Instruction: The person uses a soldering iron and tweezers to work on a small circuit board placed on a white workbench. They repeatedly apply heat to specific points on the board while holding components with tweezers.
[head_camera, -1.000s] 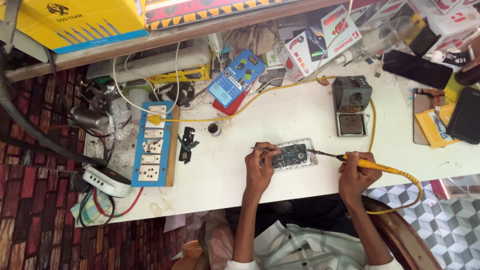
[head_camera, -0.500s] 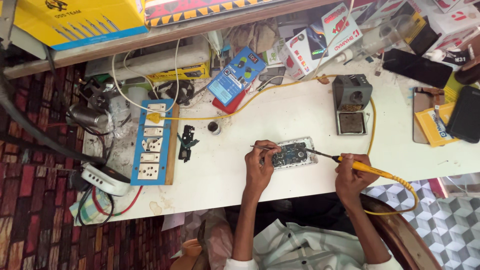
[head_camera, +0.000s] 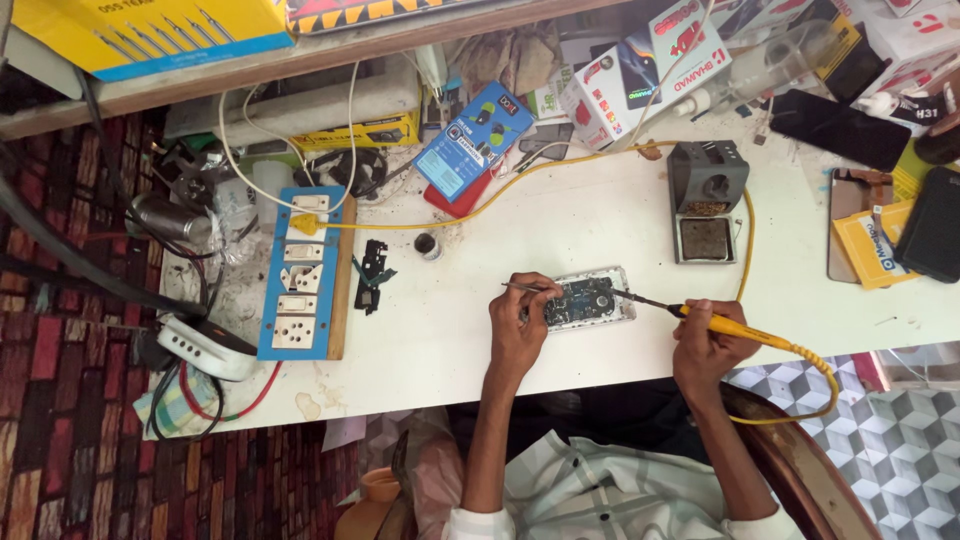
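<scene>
Seen from above, a person sits at a cluttered white workbench, both bare forearms reaching onto it. The left hand is closed around thin metal tweezers, whose tips rest on an opened phone lying flat near the front middle of the bench, its dark circuit board exposed inside a pale frame. The heel of that hand rests on the bench just left of the phone. The right hand is closed in a pen grip around a yellow-handled soldering iron; its dark tip points left and meets the right side of the phone's board. A yellow coiled cord loops from the iron's handle off the front edge, then runs back across the bench.

Behind the phone, to the right, stands a grey soldering iron stand with a square sponge tray. To the left lies a blue power strip on a wooden backing, with white plugs and cables, and a small black part just beside it. A blue retail box leans at the back among other packages, and dark phones lie at the far right
</scene>
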